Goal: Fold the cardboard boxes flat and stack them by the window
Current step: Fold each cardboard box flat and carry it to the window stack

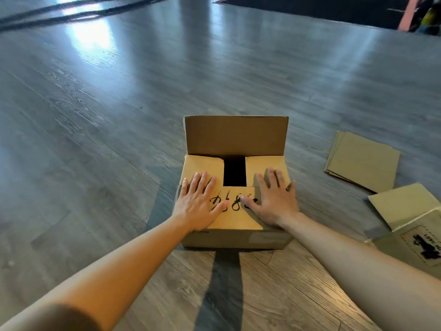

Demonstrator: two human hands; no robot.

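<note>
A brown cardboard box [235,237] stands on the wooden floor in front of me. Its far flap [235,134] stands upright, while the two side flaps and the near flap with black handwriting lie folded down, leaving a dark gap in the middle. My left hand [199,201] lies flat, fingers spread, on the left flap and the near flap. My right hand [274,199] lies flat on the right flap and the near flap. Both palms press down on the top.
A stack of flattened cardboard [362,161] lies on the floor to the right. Another box [412,223] with a printed label sits at the right edge, close to my right forearm. Grey wooden floor [119,115] spreads out ahead, with a dark mat [322,8] far off.
</note>
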